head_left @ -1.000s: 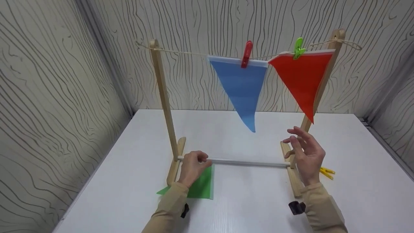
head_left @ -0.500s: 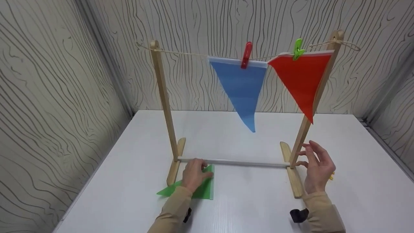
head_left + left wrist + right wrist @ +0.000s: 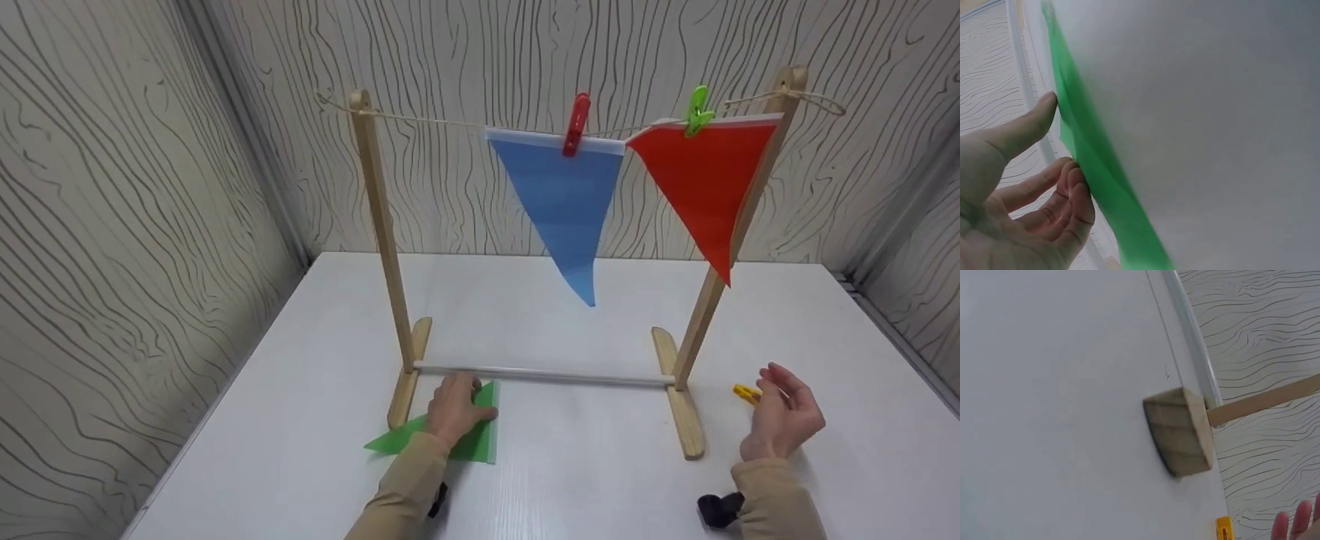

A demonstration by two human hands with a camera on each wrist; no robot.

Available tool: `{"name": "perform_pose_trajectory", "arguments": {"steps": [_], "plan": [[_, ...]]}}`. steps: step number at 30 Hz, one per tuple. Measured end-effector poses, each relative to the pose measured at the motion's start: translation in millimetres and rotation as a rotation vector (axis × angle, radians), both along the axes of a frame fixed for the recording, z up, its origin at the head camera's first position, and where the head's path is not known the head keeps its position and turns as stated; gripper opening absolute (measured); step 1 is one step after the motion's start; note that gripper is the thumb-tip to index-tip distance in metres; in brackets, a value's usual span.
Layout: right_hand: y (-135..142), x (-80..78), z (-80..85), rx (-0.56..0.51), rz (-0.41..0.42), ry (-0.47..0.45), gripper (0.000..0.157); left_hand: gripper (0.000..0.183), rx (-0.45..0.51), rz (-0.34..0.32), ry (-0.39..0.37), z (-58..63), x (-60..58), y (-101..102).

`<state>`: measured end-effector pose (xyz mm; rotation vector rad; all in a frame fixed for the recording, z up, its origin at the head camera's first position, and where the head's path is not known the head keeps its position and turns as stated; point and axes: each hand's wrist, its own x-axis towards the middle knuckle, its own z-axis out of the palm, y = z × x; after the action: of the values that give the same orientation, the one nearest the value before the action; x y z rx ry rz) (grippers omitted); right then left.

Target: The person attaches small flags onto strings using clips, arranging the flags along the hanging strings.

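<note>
My left hand (image 3: 454, 411) rests on a green pennant (image 3: 474, 444) lying on the table. In the left wrist view the thumb and the bent fingertips touch the pennant (image 3: 1095, 152) and stand well apart. Close by a yellow clothespin (image 3: 746, 394) my right hand (image 3: 784, 416) hovers with loosely bent fingers, holding nothing that I can see. Only the tips of its fingers (image 3: 1300, 517) show in the right wrist view, with the yellow clothespin (image 3: 1224, 529) at the bottom edge.
A wooden stand with a left post (image 3: 384, 232) and right post (image 3: 705, 322) carries a string (image 3: 424, 120). A red clothespin (image 3: 576, 124) holds a blue pennant (image 3: 559, 195) there; a green clothespin (image 3: 697, 112) holds a red pennant (image 3: 709, 172). A white rod (image 3: 555, 374) joins the posts low down.
My right hand has moved down and right, from beside the right post to the yellow clothespin. My left hand has come down onto the green pennant.
</note>
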<state>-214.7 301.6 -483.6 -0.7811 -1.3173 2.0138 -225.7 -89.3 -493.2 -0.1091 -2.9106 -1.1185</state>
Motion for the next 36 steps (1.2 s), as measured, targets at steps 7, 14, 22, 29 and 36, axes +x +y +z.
{"name": "perform_pose_trajectory", "arguments": {"steps": [7, 14, 22, 29, 36], "plan": [[19.1, 3.8, -7.6, 0.077, 0.069, -0.263, 0.034, 0.037, -0.007, 0.012, -0.025, 1.6, -1.6, 2.8], [28.2, -0.8, -14.2, 0.169, 0.129, -0.429, 0.054, 0.034, 0.0, 0.016, -0.062, 2.7, -3.0, 3.2], [37.1, 0.0, -18.6, 0.218, 0.22, -0.481, 0.064, 0.033, 0.01, 0.018, -0.062, 2.7, -2.4, 3.0], [48.9, 4.8, -20.7, 0.388, 0.332, -0.549, 0.068, 0.033, 0.018, 0.013, -0.046, 2.8, -2.3, 3.1], [58.9, 6.2, -22.2, 0.586, 0.406, -0.585, 0.066, 0.034, -0.001, 0.022, -0.043, 1.7, -2.5, 2.4]]}}
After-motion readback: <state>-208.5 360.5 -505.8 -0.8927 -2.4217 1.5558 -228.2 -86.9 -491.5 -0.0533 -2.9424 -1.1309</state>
